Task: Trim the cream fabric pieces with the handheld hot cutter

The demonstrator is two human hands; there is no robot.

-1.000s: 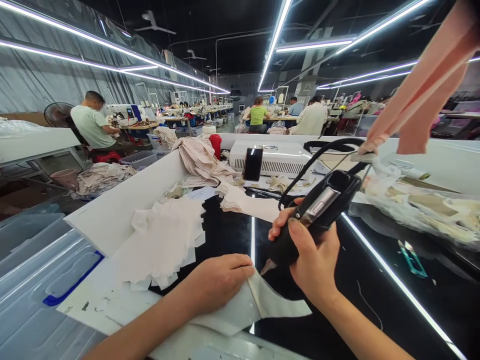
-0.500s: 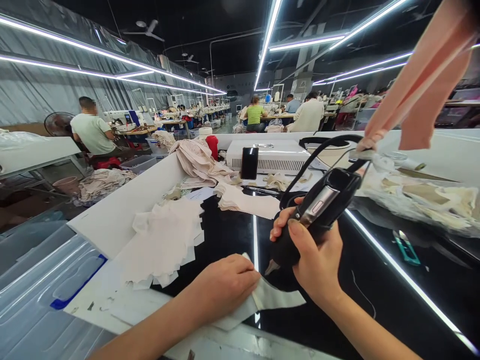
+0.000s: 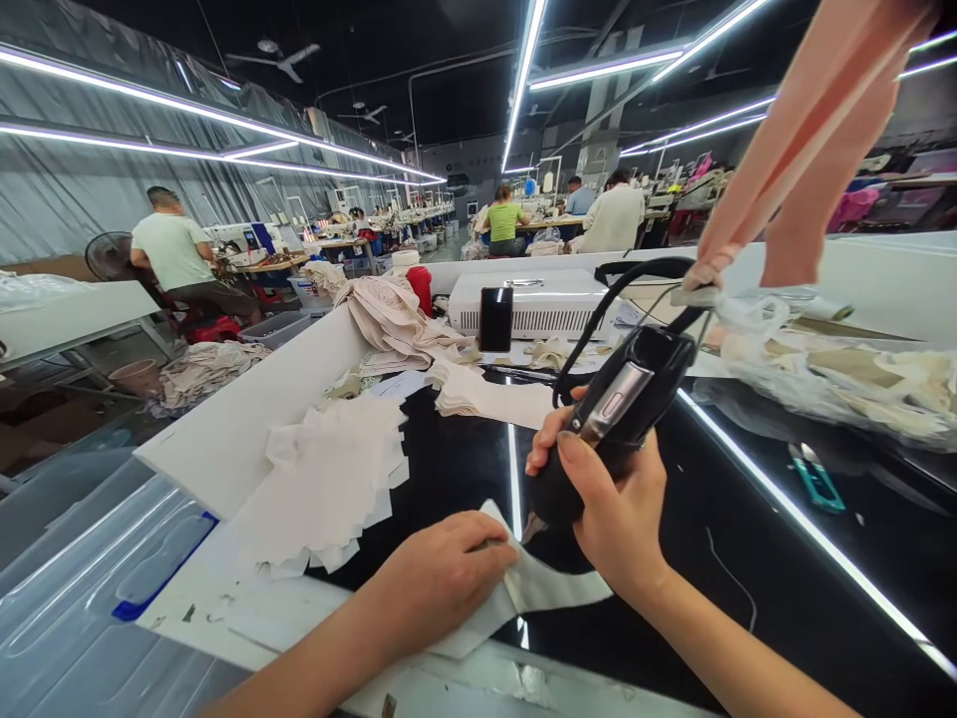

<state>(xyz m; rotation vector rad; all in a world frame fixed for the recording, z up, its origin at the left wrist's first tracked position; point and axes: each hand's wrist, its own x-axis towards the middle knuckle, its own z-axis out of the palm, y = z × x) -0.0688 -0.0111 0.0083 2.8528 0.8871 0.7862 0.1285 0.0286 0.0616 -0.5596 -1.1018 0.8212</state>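
left hand [image 3: 441,573] pressed flat, fingers together, pinning pale fabric piece [image 3: 549,588] on black table [image 3: 748,558] | right hand [image 3: 617,509] clenched round black cutting tool [image 3: 605,424], tip at fabric's edge | progress: judged midway; stack of cut pieces [image 3: 329,479] lies left

The lone head camera looks forward and down, close over the black table [image 3: 748,558].
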